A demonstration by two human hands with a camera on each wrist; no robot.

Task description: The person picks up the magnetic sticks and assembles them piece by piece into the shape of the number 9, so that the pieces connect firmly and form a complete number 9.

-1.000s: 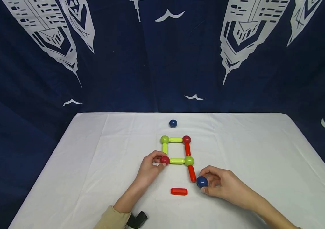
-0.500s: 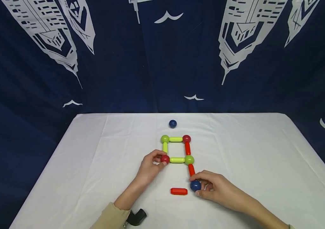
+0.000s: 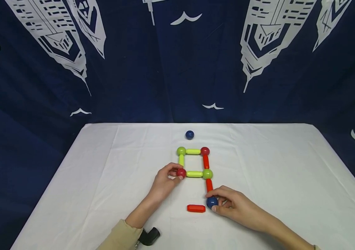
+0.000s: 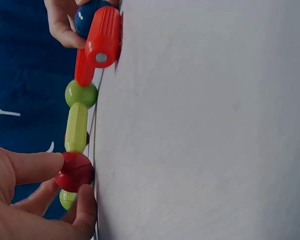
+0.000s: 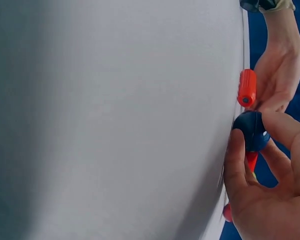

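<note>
On white bench: square of rods and balls done. Left hand pinched red ball at corner. Right hand gripped blue ball against red rod end. Loose red rod, spare blue ball left unplaced.

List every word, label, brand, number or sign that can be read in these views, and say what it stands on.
None: no readable text in any view.
The backdrop cloth bears only white building and bird drawings, no letters.
The balls and rods of the toy frame, the loose red rod and the white table cover are unmarked.
</note>
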